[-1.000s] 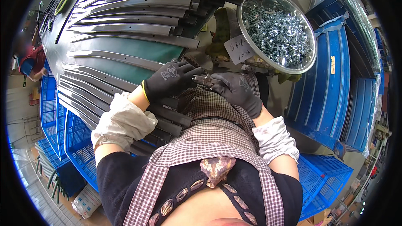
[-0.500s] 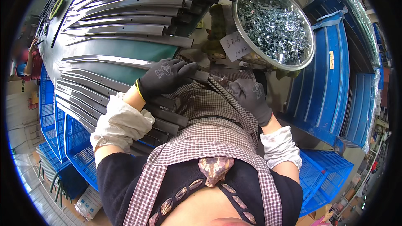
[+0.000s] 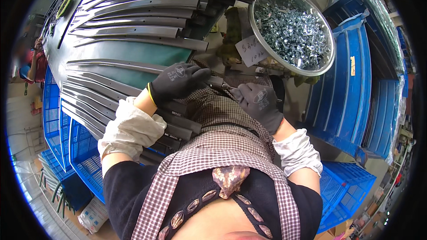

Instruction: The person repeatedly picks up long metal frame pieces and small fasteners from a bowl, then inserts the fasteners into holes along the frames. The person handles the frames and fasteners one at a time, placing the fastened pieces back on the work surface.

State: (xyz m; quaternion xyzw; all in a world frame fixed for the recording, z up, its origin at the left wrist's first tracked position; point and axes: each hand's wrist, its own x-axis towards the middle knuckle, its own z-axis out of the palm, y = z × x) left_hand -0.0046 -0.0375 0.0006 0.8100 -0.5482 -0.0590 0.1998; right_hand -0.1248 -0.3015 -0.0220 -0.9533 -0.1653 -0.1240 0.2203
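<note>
A long, dark-grey strip (image 3: 119,65) lies across the table (image 3: 138,54), its end jutting past the right edge.

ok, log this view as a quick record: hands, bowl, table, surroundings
left hand: black glove, holding a long dark strip
right hand: dark glove, fingers at that strip's end; contents unclear
bowl: clear, round, holding small metal pieces
table: green surface, more dark strips across it
paper: white, handwritten, left of bowl
right side: ridged blue container, blue plastic crate
</note>
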